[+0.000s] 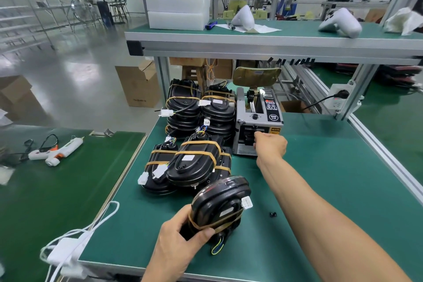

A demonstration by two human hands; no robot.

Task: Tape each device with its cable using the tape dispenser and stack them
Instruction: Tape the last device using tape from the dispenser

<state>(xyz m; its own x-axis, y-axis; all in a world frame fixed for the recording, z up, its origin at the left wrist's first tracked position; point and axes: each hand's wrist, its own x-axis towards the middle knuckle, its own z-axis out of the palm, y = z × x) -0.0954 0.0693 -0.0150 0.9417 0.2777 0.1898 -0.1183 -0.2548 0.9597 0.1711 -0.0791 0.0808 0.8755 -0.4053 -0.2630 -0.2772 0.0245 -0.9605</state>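
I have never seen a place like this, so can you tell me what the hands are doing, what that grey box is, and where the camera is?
The camera sits on a person's head and looks down, so you see their own two arms. The left hand grips a black device that already has one brown tape strip around it; its cable with a white plug sticks out. The right hand reaches to the front opening of the grey box, a tape dispenser, where the tape comes out; its fingertips are hidden, so I cannot tell if it has tape yet. On the green table lie stacks of taped devices. On the other table to the left lies a white glue gun.
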